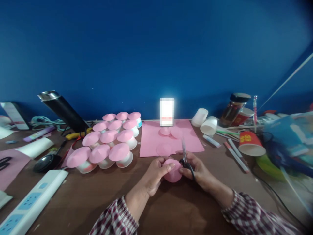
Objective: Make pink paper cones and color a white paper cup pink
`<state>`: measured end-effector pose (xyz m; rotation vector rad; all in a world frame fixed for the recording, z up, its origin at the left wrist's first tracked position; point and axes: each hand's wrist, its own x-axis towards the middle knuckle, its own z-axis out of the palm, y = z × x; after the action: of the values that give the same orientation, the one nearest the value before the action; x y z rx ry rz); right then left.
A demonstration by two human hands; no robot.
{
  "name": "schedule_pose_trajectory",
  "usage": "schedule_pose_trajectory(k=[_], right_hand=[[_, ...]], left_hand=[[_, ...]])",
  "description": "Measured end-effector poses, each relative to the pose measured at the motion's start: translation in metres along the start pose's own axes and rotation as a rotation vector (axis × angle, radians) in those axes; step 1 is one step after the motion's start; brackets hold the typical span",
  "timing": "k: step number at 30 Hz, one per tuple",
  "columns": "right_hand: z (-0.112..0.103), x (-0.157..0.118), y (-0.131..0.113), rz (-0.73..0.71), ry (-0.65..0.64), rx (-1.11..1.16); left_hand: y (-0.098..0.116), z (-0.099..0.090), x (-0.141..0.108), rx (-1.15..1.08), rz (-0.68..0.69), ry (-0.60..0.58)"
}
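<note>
My left hand (157, 174) pinches a round pink paper disc (174, 174) between thumb and fingers, low over the front of the table. From the right, my right hand (195, 168) is closed on a pair of scissors (187, 163) with dark handles, their blades pointing up and away. My right thumb and fingers are close to the disc's right edge; whether they touch it I cannot tell. Just beyond lies a sheet of pink paper (149, 137), with several loose pink discs (164, 149) on it.
Paper cups topped with pink paper cones (100, 153) stand in rows to the left. A power strip (34, 202), a black flask (66, 109) and a magnifier (47, 162) are farther left. White cups (209, 125), markers (236, 156), a red cup (250, 143) and a jar (233, 109) stand right.
</note>
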<state>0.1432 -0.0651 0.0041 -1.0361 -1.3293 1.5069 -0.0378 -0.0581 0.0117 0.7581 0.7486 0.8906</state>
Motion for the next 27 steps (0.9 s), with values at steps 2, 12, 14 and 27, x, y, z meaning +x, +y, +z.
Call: schedule_pose_trajectory(k=[2,12,14,27], right_hand=[[0.0005,0.0002,0.0001,0.005,0.006,0.001],[0.0011,0.0003,-0.0028,0.000,0.007,-0.061],[0.0006,0.0003,-0.0015,-0.007,0.007,-0.075],[0.0014,0.0010,-0.0027,0.000,0.054,-0.063]], left_hand=[[0.0005,-0.0002,-0.0006,0.020,-0.009,-0.015],[0.0000,0.0001,-0.0009,0.044,-0.043,0.015],[0.0002,0.0007,-0.0002,0.036,-0.052,0.023],[-0.0022,-0.0014,0.0004,0.020,-0.025,-0.007]])
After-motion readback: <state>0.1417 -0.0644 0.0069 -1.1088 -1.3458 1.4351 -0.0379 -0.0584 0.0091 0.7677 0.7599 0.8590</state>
